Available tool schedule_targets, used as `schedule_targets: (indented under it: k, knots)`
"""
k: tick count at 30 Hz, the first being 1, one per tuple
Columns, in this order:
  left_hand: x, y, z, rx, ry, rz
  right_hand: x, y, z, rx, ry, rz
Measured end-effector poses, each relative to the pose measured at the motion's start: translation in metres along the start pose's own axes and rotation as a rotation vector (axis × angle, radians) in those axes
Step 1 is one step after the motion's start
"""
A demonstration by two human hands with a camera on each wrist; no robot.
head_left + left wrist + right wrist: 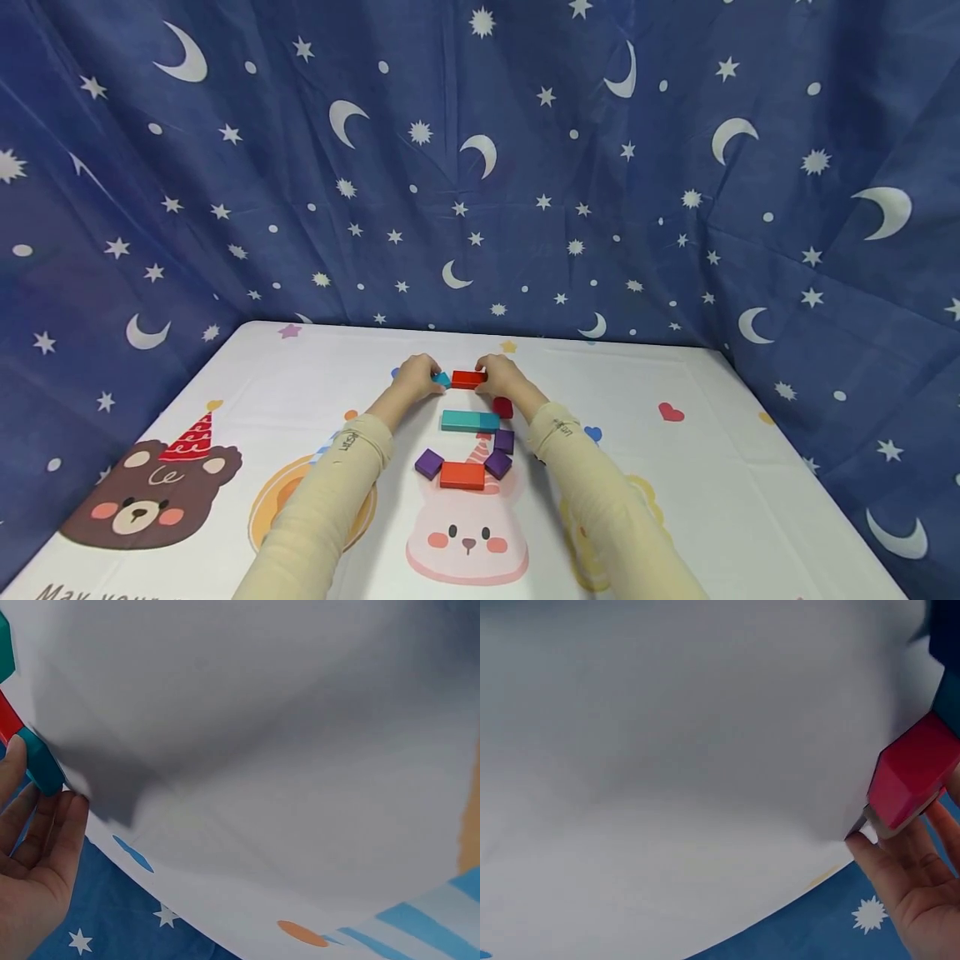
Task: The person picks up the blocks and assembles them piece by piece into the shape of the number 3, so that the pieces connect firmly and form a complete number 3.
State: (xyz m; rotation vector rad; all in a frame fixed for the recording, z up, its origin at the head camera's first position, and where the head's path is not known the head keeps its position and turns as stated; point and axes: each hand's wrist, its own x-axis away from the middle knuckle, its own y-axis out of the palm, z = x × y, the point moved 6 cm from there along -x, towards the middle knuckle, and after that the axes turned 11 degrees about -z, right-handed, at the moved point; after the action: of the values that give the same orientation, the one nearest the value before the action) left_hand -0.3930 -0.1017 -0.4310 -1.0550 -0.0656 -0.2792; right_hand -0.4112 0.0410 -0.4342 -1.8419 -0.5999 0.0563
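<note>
In the head view my left hand (415, 377) pinches a small teal block (441, 380) at the far end of the block figure. The left wrist view shows my thumb and fingers on opposite sides of that teal block (41, 761), beside the end of a red block (7, 720). My right hand (504, 377) holds the right end of the long red block (467, 380), thumb in front and fingers behind. In the right wrist view a darker red block (915, 769) partly hides my right hand (922, 900) and its grip.
Nearer on the white tablecloth (600, 375) lie a dark red block (502, 407), a teal bar (461, 421), purple blocks (504, 442) and an orange-red block (462, 476), forming a curve. Behind the table hangs a blue star-and-moon curtain (480, 250).
</note>
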Motion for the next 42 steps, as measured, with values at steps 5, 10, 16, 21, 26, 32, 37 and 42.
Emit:
schedule_targets:
  k: [5,10,16,21,26,32,37,42]
  knots:
    - [0.001,-0.001,0.0,-0.001,0.0,-0.001,-0.007,0.001,0.01,-0.046,-0.007,-0.039]
    - [0.005,-0.003,0.002,0.003,0.002,-0.015,-0.036,0.012,0.037,-0.121,-0.063,-0.059]
    - [0.01,-0.005,0.002,0.029,0.01,-0.028,0.005,-0.004,0.013,-0.144,-0.065,-0.037]
    - [0.013,-0.007,0.0,0.043,0.018,-0.02,0.017,-0.007,0.012,-0.129,-0.085,0.011]
    - [0.015,-0.012,-0.001,0.059,0.047,0.016,0.027,-0.016,0.011,-0.124,-0.092,0.048]
    - [0.018,-0.021,0.0,0.06,0.076,0.05,0.038,-0.024,0.009,-0.102,-0.12,0.077]
    - [0.021,-0.028,0.002,0.047,0.113,0.068,0.045,-0.029,0.009,-0.086,-0.137,0.095]
    - [0.028,-0.031,0.006,0.043,0.169,0.088,0.056,-0.033,0.006,-0.074,-0.177,0.125]
